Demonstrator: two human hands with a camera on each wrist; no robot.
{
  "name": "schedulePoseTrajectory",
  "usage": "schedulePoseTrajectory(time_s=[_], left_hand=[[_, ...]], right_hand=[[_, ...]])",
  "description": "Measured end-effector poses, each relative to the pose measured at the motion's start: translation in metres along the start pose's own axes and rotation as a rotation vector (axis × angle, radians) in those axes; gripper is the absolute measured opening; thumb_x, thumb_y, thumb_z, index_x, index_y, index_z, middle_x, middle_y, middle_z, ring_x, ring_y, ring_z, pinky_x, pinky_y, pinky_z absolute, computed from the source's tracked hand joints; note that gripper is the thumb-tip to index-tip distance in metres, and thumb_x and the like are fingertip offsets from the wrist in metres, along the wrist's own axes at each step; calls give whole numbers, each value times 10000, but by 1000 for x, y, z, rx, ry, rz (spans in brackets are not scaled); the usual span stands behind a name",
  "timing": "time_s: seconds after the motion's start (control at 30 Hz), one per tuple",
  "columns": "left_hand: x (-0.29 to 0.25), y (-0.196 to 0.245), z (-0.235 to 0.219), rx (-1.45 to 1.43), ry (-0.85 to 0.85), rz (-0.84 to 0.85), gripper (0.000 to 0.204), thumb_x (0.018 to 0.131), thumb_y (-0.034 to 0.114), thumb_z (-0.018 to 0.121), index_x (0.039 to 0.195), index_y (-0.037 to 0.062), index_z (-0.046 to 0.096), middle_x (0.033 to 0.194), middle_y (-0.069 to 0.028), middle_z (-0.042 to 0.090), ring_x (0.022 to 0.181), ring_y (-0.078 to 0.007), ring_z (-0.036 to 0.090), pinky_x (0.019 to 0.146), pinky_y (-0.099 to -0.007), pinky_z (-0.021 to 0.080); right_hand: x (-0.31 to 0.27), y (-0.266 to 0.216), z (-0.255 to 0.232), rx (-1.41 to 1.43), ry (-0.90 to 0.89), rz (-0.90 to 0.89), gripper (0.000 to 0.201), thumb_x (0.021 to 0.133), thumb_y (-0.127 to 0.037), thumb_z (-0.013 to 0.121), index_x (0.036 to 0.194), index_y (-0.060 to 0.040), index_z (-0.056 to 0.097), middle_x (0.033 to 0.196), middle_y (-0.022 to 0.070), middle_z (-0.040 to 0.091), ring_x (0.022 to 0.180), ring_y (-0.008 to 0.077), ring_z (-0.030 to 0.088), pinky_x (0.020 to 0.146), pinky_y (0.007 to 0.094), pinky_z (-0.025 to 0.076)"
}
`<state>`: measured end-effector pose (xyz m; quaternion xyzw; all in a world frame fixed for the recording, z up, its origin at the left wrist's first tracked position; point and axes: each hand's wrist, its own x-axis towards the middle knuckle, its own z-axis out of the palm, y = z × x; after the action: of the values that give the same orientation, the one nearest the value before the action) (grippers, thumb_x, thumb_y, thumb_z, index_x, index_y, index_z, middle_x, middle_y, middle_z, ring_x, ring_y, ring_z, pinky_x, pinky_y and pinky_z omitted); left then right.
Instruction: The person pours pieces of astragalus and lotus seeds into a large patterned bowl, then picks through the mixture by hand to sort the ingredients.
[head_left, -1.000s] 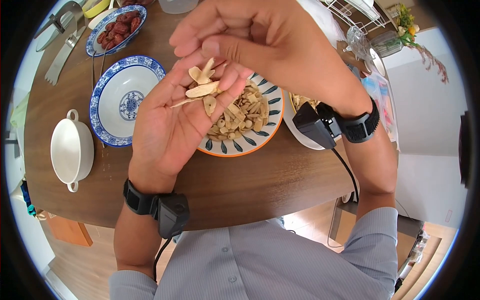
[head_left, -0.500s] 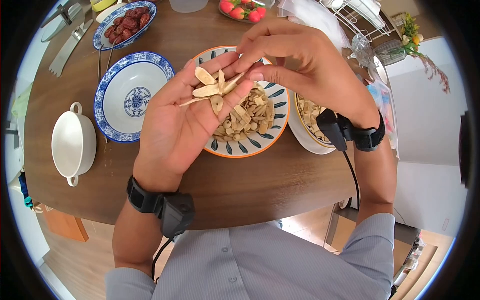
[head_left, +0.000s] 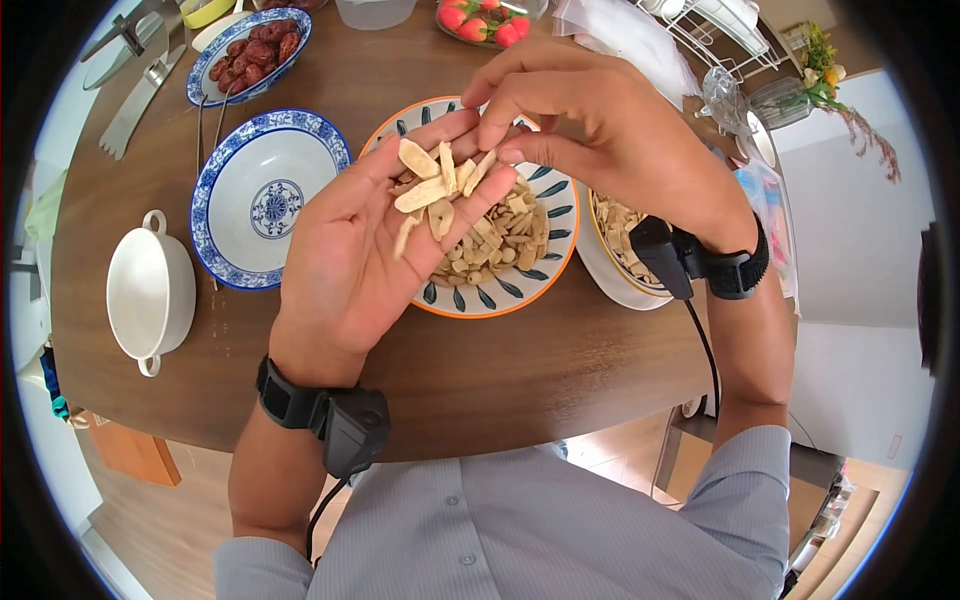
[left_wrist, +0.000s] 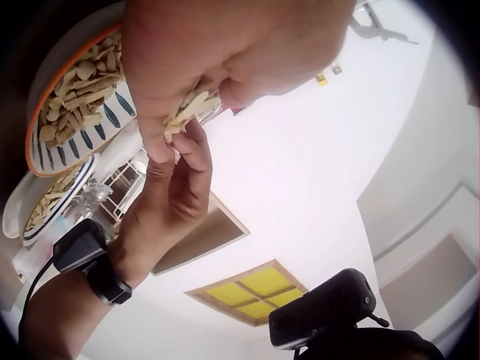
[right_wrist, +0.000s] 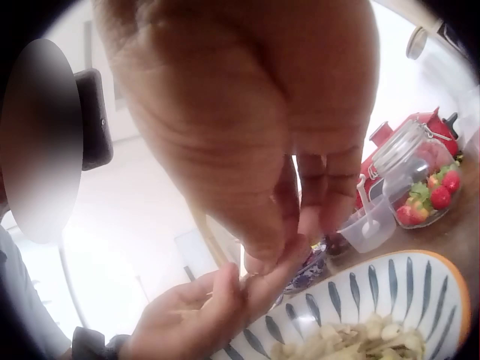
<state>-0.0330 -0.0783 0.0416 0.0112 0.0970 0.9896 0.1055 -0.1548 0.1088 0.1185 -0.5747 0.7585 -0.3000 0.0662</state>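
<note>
Palm up, the left hand (head_left: 350, 260) holds several pale dried slices (head_left: 422, 194) on its fingers, above the left side of an orange-rimmed plate (head_left: 480, 303) heaped with similar pieces (head_left: 500, 240). The right hand (head_left: 610, 125) has thumb and forefinger closed together at one narrow slice (head_left: 480, 172) over the left fingertips. In the left wrist view, the right fingers touch the slices (left_wrist: 189, 111) from below. The right wrist view shows the left hand (right_wrist: 195, 315) under the right fingertips; the slices there are mostly hidden.
Left of the plate are an empty blue-rimmed bowl (head_left: 233, 235) and a white two-handled bowl (head_left: 150, 300). Red dates (head_left: 255, 55) fill another bowl behind. A bowl of dried pieces (head_left: 618, 225) stands at right. Farther back are a strawberry jar (head_left: 485, 22) and a wire rack (head_left: 715, 40).
The right hand has come down from above the left palm to the left fingertips. The slices on the left hand have shifted and spread, and more of them show.
</note>
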Motion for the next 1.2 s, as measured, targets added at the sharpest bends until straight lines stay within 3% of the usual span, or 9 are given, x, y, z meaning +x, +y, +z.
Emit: schedulePoseTrajectory(time_s=[0.17,0.27,0.33,0.57,0.67,0.97,1.03,1.17,1.2], left_hand=[[1,0,1,-6,-27,-13,550,1137,224,271,1548,-139,224,1556,-294,399,1474,-414,385,1291,-521,255],[1,-1,0,-4,29,15,561,1138,249,286,1542,-136,233,1561,-283,397,1476,-396,386,1293,-527,246],[0,0,-3,-10,6,18,558,1140,259,298,1534,-134,251,1566,-270,398,1478,-371,392,1293,-525,241],[0,0,0,4,-17,2,555,1144,290,293,1539,-99,285,1569,-232,416,1465,-354,410,1297,-517,215],[1,-1,3,25,74,15,563,1145,330,292,1537,-72,314,1554,-216,441,1453,-348,420,1272,-499,262],[0,-2,-10,-68,-133,-49,574,1148,379,292,1540,-37,342,1526,-192,483,1420,-329,459,1189,-472,359],[-1,-5,-3,40,4,-25,543,1137,398,351,1409,-58,463,1335,-159,589,1138,-243,577,1131,-435,434],[1,-2,-14,16,32,-36,532,1149,340,301,1517,-39,365,1514,-175,501,1400,-305,485,1190,-486,383],[5,-2,-29,-74,-136,-53,517,1150,330,299,1501,-40,383,1487,-170,521,1389,-303,495,1204,-488,374]], right_hand=[[1,1,1,-78,6,-19,166,862,88,696,986,-20,670,1169,101,683,1004,237,659,854,330,551],[4,0,8,176,71,72,168,860,-37,746,1018,-20,690,1002,99,692,929,307,682,821,377,550],[9,-1,13,57,86,-124,150,862,-54,751,1002,-35,702,982,91,702,926,294,687,815,369,550],[11,-6,11,-57,207,-123,130,854,-64,757,979,-47,726,979,93,707,906,292,680,814,381,552],[7,-11,9,-98,133,-152,205,815,-86,781,1013,-65,734,1012,82,702,953,299,659,839,395,545],[7,-20,32,-244,70,-175,356,736,-118,803,1066,-41,695,948,89,657,990,312,633,827,435,526],[8,-16,35,-255,96,-188,290,751,-110,783,1015,-32,688,934,105,652,942,339,652,785,443,529],[11,-17,34,-246,66,-156,245,774,-114,759,990,-23,688,929,119,654,891,359,663,751,447,533],[11,-17,34,-236,72,-148,232,784,-122,754,984,-25,689,919,124,652,889,362,663,748,450,532]])
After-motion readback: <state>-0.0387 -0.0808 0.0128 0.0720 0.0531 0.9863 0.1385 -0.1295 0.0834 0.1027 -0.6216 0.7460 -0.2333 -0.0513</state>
